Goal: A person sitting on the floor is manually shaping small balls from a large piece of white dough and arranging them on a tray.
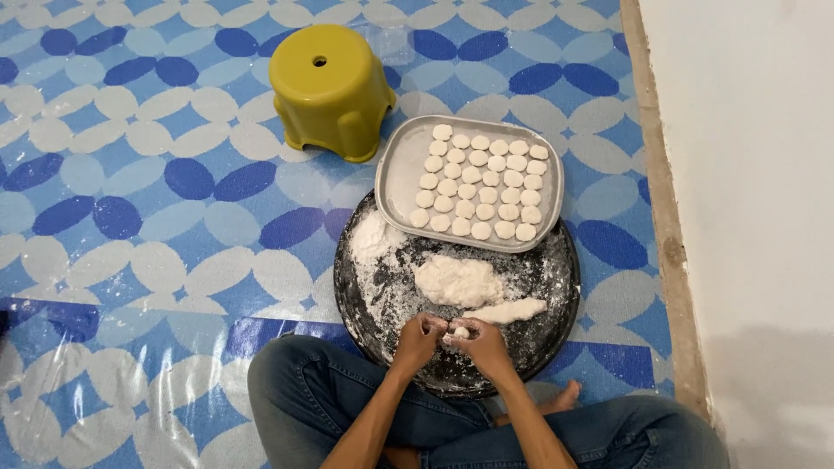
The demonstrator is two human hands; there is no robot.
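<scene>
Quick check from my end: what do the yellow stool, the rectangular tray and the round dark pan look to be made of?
Yellow stool: apparently moulded plastic, smooth and slightly glossy, one piece with rounded corners. Rectangular tray: likely light metal, perhaps aluminium, with a dull grey sheen and a rolled rim. Round pan: probably dark metal, matte black and flour-dusted; its coating can't be told.

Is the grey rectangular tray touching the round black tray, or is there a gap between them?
Touching. In the head view the grey rectangular tray lies with its near edge over the far rim of the round black tray, with no floor visible between them there.
</scene>
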